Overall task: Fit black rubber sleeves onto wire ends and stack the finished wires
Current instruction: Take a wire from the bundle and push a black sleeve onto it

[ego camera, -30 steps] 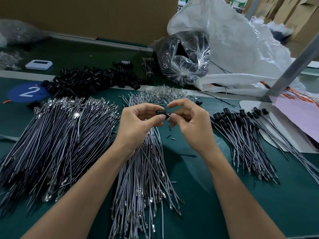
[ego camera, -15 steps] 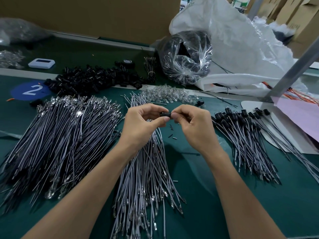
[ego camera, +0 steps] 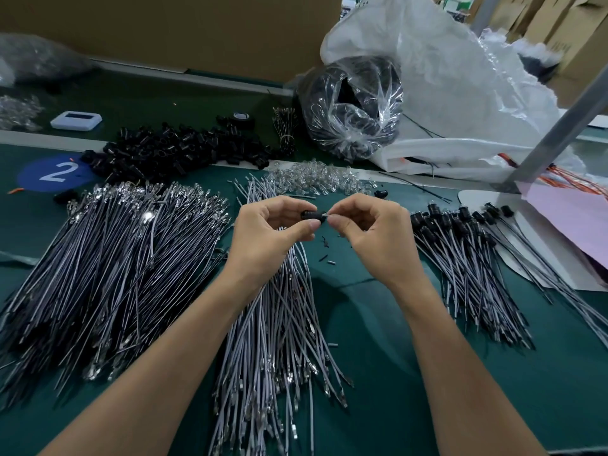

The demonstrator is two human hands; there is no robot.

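Observation:
My left hand (ego camera: 269, 233) pinches a black rubber sleeve (ego camera: 311, 214) between thumb and fingers above the middle wire pile. My right hand (ego camera: 371, 227) pinches a small metal wire end (ego camera: 325, 213) that pokes out of the sleeve's right side. A grey wire runs down from the sleeve under my left hand. Bare grey wires lie in a pile (ego camera: 279, 324) below my hands and in a larger pile (ego camera: 108, 258) at left. Finished wires with black sleeves (ego camera: 467, 258) are stacked at right. Loose black sleeves (ego camera: 177, 153) are heaped at the back.
Clear small parts (ego camera: 316, 177) lie just beyond my hands. A clear bag of black parts (ego camera: 352, 106) and a white sack (ego camera: 460, 77) stand behind. A grey metal post (ego camera: 559, 126) slants at right beside pink paper (ego camera: 572, 222). A white device (ego camera: 76, 120) sits back left.
My hands have drawn slightly apart, and the metal wire end now shows between the sleeve and my right fingers. The hands sit a little lower in view.

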